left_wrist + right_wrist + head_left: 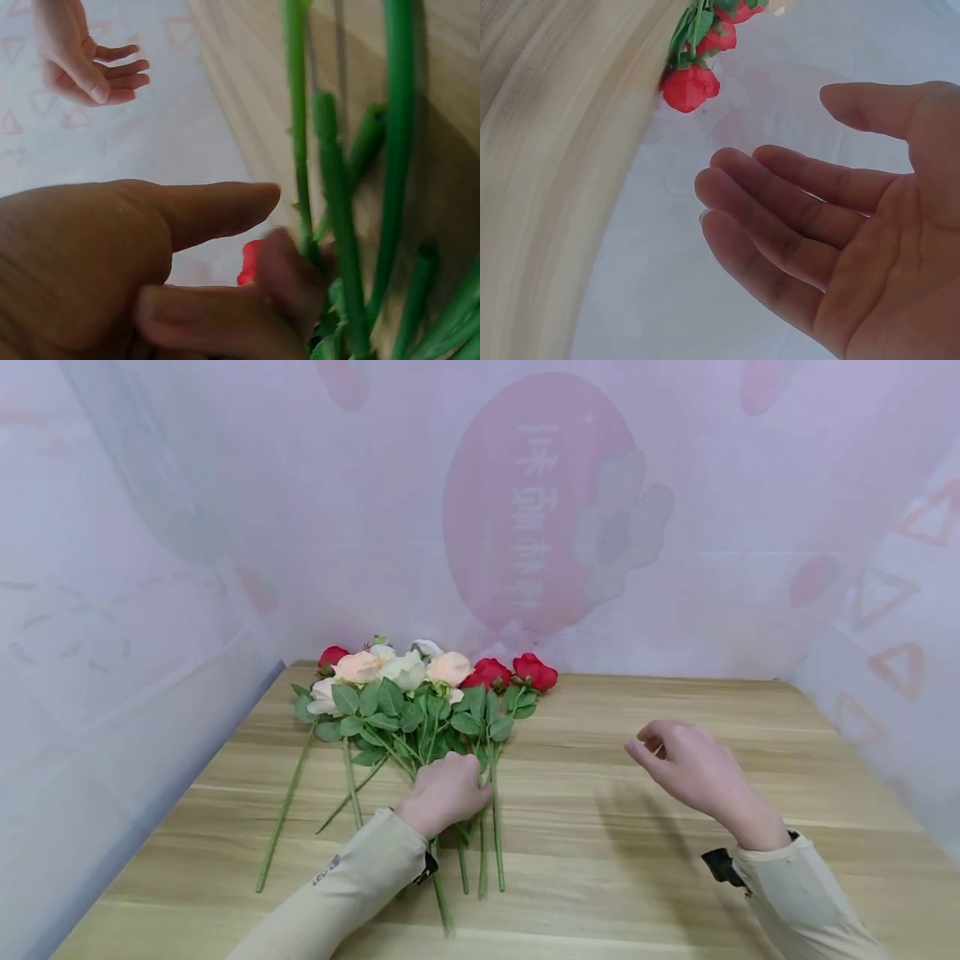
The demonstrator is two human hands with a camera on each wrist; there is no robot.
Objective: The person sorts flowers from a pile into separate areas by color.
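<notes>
On the light wooden bench, red, peach and white flowers with long green stems lie. The left hand is at these stems; whether its fingers grip, I cannot tell. The right hand hovers well apart, fingers relaxed.

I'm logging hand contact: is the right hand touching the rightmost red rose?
Apart. The head view shows it plainly: a wide strip of table is visible between the right hand and the rose.
</notes>
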